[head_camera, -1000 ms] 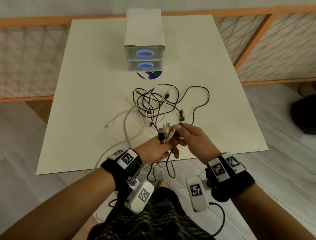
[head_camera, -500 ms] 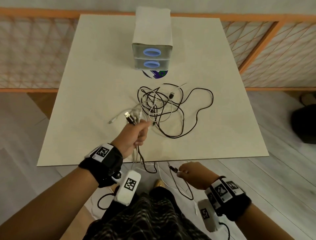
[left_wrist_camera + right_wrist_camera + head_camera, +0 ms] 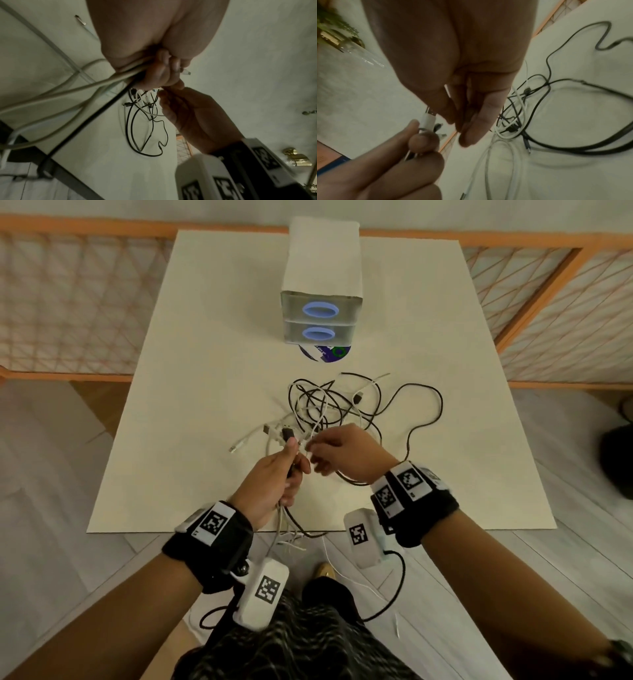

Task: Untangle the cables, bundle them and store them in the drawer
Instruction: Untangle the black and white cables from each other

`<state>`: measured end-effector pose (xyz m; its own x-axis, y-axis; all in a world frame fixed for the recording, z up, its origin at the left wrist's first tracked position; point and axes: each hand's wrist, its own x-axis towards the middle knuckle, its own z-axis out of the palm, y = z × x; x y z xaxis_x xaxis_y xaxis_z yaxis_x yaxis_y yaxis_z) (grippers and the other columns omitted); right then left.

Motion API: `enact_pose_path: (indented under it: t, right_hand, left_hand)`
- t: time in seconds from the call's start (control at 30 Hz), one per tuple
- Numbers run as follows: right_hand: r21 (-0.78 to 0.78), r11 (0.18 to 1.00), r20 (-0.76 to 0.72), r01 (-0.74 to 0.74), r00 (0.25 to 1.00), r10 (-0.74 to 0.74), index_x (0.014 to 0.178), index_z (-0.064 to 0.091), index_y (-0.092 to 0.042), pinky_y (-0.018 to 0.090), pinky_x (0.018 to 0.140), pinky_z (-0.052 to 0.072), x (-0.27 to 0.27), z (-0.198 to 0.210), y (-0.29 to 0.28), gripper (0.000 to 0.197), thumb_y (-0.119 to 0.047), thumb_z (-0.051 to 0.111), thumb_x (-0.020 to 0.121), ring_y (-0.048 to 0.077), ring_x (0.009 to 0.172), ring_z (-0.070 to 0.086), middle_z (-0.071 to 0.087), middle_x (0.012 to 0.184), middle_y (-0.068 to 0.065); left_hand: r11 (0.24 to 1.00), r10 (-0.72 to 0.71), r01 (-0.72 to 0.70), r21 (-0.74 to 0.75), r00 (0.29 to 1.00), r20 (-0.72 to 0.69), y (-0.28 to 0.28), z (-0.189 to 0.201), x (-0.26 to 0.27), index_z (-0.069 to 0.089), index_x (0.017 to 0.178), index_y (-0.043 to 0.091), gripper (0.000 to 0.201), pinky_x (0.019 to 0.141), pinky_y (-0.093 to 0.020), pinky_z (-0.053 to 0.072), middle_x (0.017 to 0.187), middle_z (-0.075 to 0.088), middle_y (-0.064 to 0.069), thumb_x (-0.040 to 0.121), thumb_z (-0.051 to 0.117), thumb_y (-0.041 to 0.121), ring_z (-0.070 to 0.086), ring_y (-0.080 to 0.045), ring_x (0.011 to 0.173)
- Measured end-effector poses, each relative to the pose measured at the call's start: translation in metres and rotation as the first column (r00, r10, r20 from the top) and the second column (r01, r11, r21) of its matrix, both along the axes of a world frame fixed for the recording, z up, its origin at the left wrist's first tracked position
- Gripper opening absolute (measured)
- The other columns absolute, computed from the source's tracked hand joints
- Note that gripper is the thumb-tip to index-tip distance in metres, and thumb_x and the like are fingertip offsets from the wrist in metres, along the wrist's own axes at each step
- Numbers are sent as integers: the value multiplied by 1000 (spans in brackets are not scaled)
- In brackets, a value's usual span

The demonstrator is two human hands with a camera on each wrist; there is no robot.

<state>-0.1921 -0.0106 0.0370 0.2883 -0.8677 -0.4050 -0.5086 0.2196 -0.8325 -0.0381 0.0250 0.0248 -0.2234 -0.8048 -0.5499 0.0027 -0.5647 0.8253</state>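
Black and white cables (image 3: 342,405) lie tangled mid-table. My left hand (image 3: 291,460) grips a bunch of cable ends in its fist. Their plugs (image 3: 284,433) stick out above the thumb, and the strands (image 3: 286,525) hang down over the table's front edge. My right hand (image 3: 313,450) is right beside it, thumb and fingertips pinching a cable end at the plugs. The right wrist view shows the right hand (image 3: 457,121) against a white plug (image 3: 428,117) held by the left fingers (image 3: 423,140). A two-drawer unit (image 3: 322,268) with blue oval handles stands at the far edge, both drawers closed.
A printed disc (image 3: 325,354) pokes out from under the drawer unit. The cream table (image 3: 205,371) has bare surface left and right of the tangle. Orange-framed mesh panels (image 3: 68,302) fence the table on three sides. A long black loop (image 3: 424,405) reaches toward the right.
My right hand rose from below the table's front edge to the plugs in my left hand. My left hand kept its grip on the bunch of cable ends.
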Motion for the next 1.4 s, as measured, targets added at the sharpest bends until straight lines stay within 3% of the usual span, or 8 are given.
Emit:
enact_pose_path:
  t: [0.17,0.3,0.5,0.67,0.77,1.0,1.23,1.4]
  right_hand:
    - [-184,944,-148,275,941,-303,105,63,-7,42,82,55,5,-41,-35,25,-9,41,92,26,91,67,68,104,13]
    - [-149,963,-349,223,900,-262,113,53,-14,29,75,44,-12,-61,-44,29,-33,51,91,23,90,59,64,111,10]
    - [-167,981,-591,97,787,-179,133,37,-21,47,93,48,-10,-77,-38,63,-53,56,81,34,118,49,44,136,8]
    - [-155,988,-565,28,817,-112,119,57,-18,47,95,43,-27,-79,-34,32,-26,49,89,36,115,43,47,123,11]
    - [-107,994,-523,-2,851,-54,115,60,-11,38,92,41,-45,-72,-36,28,-20,48,92,37,111,46,53,116,14]
    - [-41,998,-411,41,910,-55,106,63,-8,26,72,34,-65,-48,-32,21,-19,52,91,24,88,52,61,96,12]
    - [101,995,-303,3,953,28,88,66,-5,34,74,45,-78,-34,-26,20,-21,54,88,21,76,56,62,77,5]
    - [117,991,-213,61,977,-35,77,66,-12,24,66,42,-84,-29,-31,16,-17,55,88,13,64,51,58,66,0]
  left_hand:
    - [999,24,-24,28,1000,-3,-5,-9,5,46,69,18,33,40,-20,17,51,26,8,94,48,39,20,-8,44]
    - [999,47,-47,15,999,13,-13,-13,6,51,77,14,26,40,-19,19,48,29,10,97,46,29,22,-7,42]
    - [984,102,-64,-165,967,232,-30,-23,-5,59,78,14,13,43,-14,30,50,42,13,90,59,20,34,-4,45]
    - [946,121,27,-322,894,432,-45,-36,-9,70,81,23,11,51,-8,36,68,60,1,85,63,15,47,-7,57]
    - [911,87,180,-371,795,600,-55,-45,-11,73,83,13,16,64,-26,45,73,68,-11,87,61,23,59,-24,65]
    - [729,-25,577,-369,560,828,-61,-47,-43,71,91,12,20,60,-31,32,83,68,-15,91,55,24,61,-35,82]
    - [688,26,552,-471,630,776,-54,-53,-57,62,119,19,34,73,-38,52,97,72,-10,85,64,21,65,-33,88]
    - [634,70,519,-573,699,711,-55,-49,-54,65,75,6,18,57,-23,28,67,60,-7,82,70,22,54,-26,61]
